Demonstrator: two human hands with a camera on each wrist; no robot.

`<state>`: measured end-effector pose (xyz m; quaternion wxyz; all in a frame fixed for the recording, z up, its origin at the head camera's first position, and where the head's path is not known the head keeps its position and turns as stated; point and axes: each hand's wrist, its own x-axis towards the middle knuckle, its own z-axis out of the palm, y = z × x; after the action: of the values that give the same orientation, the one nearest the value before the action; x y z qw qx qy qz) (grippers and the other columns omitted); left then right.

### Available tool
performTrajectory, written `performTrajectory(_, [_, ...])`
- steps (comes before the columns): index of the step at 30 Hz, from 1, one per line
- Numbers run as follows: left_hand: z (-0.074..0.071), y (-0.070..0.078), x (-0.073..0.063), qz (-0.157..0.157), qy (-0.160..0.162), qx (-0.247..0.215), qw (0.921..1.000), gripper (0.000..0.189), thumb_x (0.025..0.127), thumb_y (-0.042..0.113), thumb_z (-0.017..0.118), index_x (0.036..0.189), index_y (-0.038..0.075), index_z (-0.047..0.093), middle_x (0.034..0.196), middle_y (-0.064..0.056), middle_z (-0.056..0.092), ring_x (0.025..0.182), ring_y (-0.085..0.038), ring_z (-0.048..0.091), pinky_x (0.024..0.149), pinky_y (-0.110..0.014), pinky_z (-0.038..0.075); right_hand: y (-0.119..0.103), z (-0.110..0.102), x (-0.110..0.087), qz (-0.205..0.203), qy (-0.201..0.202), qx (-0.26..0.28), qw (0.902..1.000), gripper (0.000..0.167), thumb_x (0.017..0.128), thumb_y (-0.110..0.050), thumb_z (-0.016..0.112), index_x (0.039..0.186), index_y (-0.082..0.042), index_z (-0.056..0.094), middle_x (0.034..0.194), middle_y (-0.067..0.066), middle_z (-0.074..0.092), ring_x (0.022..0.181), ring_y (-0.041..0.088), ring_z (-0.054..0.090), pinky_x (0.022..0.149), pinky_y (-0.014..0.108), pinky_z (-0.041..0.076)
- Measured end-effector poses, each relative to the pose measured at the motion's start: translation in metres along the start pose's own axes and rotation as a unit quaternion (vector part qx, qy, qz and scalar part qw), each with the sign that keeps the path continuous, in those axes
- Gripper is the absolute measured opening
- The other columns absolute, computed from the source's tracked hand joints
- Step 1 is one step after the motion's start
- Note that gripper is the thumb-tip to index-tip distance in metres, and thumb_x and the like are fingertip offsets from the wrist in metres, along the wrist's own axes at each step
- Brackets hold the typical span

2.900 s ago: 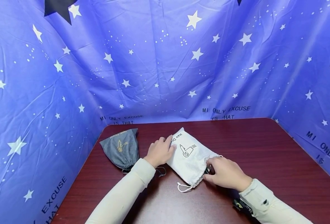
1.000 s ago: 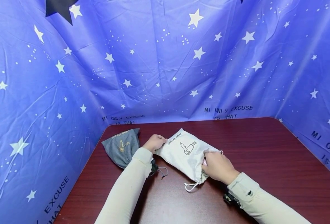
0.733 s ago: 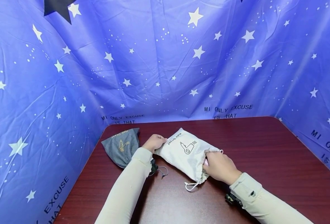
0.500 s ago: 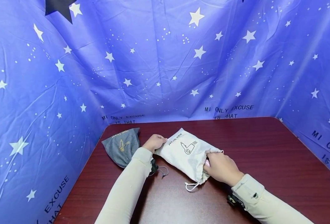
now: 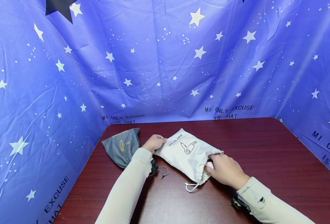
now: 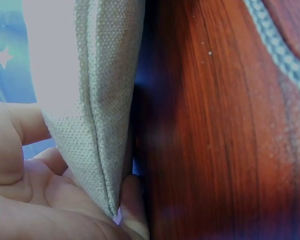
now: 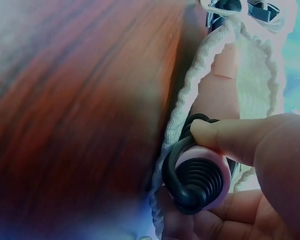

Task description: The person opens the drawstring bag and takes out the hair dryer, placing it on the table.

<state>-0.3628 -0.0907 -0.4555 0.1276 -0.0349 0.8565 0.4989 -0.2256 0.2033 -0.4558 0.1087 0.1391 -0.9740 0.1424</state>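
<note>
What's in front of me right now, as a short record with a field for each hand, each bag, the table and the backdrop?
Left hand: grips the closed end of the white bag
Right hand: at the bag's mouth, gripping a pink object with a black cord
White bag: on the table, printed "Hair Dryer", mouth toward the right hand
Gray bag: left of the white one, gold print, partly behind the left sleeve
Table: dark red, wood-grained
Backdrop: blue cloth, white stars
</note>
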Motion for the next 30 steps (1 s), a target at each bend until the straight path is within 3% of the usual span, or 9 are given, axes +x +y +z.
performTrajectory(4, [0.000,0.001,-0.001,0.000,-0.001,-0.002,1.0000,0.021,0.104,0.023,0.062,0.094,0.007,0.070,0.110,-0.010,0.065,0.099,-0.022,0.057,0.083,-0.034,0.047,0.003,-0.002,-0.004,0.005,0.001,-0.001,1.0000,0.016,0.087,-0.032,0.074,0.087,-0.017,0.067,0.070,-0.001,0.057,0.058,0.019,0.049,0.053,0.044,0.044])
performTrajectory(8, [0.000,0.002,-0.002,0.001,-0.001,0.001,1.0000,0.021,0.104,0.023,0.062,0.094,0.006,0.070,0.110,-0.010,0.065,0.099,-0.022,0.057,0.084,-0.034,0.047,0.006,-0.002,-0.007,0.007,-0.001,-0.004,1.0000,0.024,0.085,-0.037,0.078,0.097,-0.017,0.072,0.074,-0.002,0.063,0.060,0.018,0.054,0.054,0.046,0.046])
performTrajectory(16, [0.000,0.000,0.001,-0.007,-0.003,0.002,1.0000,0.021,0.105,0.023,0.060,0.097,0.006,0.070,0.112,-0.010,0.064,0.102,-0.023,0.057,0.087,-0.037,0.048,0.010,-0.006,-0.013,0.018,-0.011,-0.003,0.9998,0.023,0.083,-0.037,0.079,0.087,-0.018,0.066,0.068,-0.003,0.055,0.059,0.019,0.049,0.053,0.044,0.043])
performTrajectory(30, [-0.001,0.000,-0.001,-0.008,-0.005,0.007,0.9999,0.020,0.105,0.023,0.060,0.096,0.007,0.069,0.108,-0.010,0.063,0.100,-0.024,0.057,0.086,-0.040,0.049,0.015,-0.011,-0.021,0.003,-0.008,-0.009,0.9999,0.027,0.081,-0.036,0.082,0.088,-0.015,0.066,0.067,-0.004,0.055,0.058,0.017,0.049,0.053,0.042,0.043])
